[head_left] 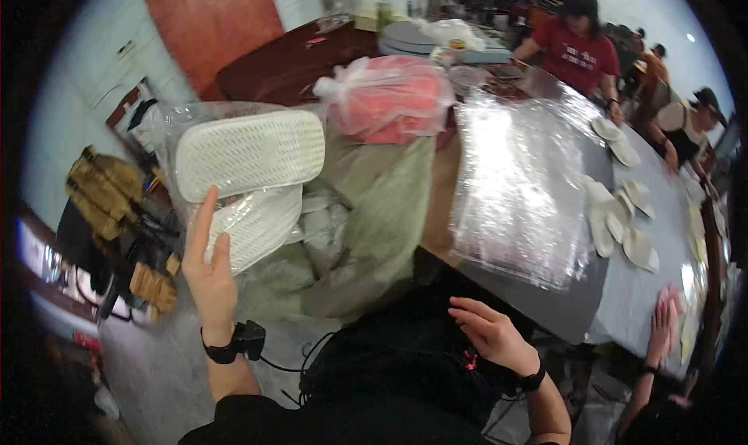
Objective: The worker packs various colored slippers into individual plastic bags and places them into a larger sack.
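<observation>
My left hand (210,277) is raised with its fingers apart, the index fingertip overlapping the lower edge of a white, rounded sole-like piece (251,155) with a herringbone texture. Whether it touches cannot be told. A second such piece (257,225) lies just below, partly behind my fingers. Clear plastic wrapping (164,125) surrounds them, over an open greenish sack (382,211) holding more plastic-wrapped items. My right hand (495,336) hovers in front of my dark clothing, fingers stretched out and nothing in it. Each wrist wears a black band.
Flat clear plastic bags (518,188) are stacked on the table at right, with several white slippers (623,219) beyond. A pink bundle in plastic (389,98) sits behind the sack. People work along the table; a co-worker's hand (664,324) rests at its near right edge.
</observation>
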The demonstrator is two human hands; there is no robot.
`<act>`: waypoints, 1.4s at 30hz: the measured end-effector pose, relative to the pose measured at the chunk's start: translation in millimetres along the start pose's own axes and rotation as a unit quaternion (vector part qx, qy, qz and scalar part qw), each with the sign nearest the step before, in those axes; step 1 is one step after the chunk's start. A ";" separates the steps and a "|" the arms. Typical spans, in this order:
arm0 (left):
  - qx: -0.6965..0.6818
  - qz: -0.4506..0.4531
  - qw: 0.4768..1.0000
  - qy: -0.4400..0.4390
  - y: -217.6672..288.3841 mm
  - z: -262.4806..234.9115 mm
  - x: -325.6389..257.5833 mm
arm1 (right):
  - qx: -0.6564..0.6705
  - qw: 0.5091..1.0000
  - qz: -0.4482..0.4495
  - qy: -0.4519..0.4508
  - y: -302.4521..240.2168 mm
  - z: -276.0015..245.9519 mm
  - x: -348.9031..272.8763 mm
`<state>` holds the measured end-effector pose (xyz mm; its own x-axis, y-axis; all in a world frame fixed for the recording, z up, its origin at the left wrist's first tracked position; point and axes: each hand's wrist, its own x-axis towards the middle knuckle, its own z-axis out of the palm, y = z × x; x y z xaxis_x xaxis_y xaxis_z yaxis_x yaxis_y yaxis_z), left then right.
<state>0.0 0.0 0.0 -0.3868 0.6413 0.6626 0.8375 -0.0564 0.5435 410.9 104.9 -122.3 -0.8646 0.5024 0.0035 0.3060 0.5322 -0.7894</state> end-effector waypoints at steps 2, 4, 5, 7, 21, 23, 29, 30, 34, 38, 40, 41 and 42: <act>0.027 -0.057 0.998 -0.010 5.8 4.5 -24.2 | -0.067 0.996 -0.059 -0.006 -5.0 -10.7 3.7; 0.055 -0.039 0.997 -0.027 -45.6 -15.8 8.9 | -0.097 0.988 -0.123 -0.005 -18.1 24.2 90.1; 0.061 -0.071 0.994 -0.053 -53.5 -11.4 -2.1 | -0.134 0.978 -0.153 -0.046 -18.4 28.0 104.8; 0.063 -0.090 0.992 -0.061 -75.3 8.6 -21.1 | -0.171 0.968 -0.169 -0.073 -15.4 40.8 129.8; 0.124 0.086 0.892 -0.427 -228.3 277.1 -113.6 | -0.467 0.872 -0.134 -0.060 -16.9 79.5 169.9; 0.204 0.213 0.835 -0.464 -237.8 304.9 -125.0 | -0.454 0.883 -0.117 -0.011 -14.1 77.4 165.2; 0.299 0.158 0.723 -0.602 -229.6 360.2 -103.7 | -0.353 0.915 -0.177 0.078 -6.9 91.0 157.1; 0.291 0.176 0.719 -0.607 -225.6 370.2 -106.5 | -0.348 0.921 -0.168 0.041 -10.6 89.7 161.3; 0.271 0.222 0.717 -0.603 -213.5 404.2 -98.7 | -0.321 0.934 -0.153 0.016 -12.3 79.6 154.0; 0.271 0.225 0.720 -0.598 -230.7 420.2 -94.2 | -0.286 0.938 -0.182 0.068 -14.6 71.8 147.0; 0.260 0.234 0.725 -0.593 -215.6 439.1 -84.9 | -0.305 0.932 -0.170 0.092 -12.6 70.9 142.7; 0.256 0.237 0.729 -0.589 -210.7 448.3 -77.8 | -0.313 0.926 -0.178 0.110 -9.9 72.1 144.6; 0.247 0.243 0.732 -0.586 -196.0 460.7 -74.0 | -0.261 0.941 -0.188 0.102 0.2 74.5 145.5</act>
<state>42.3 316.2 -393.0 0.3579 0.8700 -0.3392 0.9158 -0.3979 -0.0543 255.5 127.3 -167.7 -0.8729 0.3043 0.3815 0.1943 0.9338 -0.3003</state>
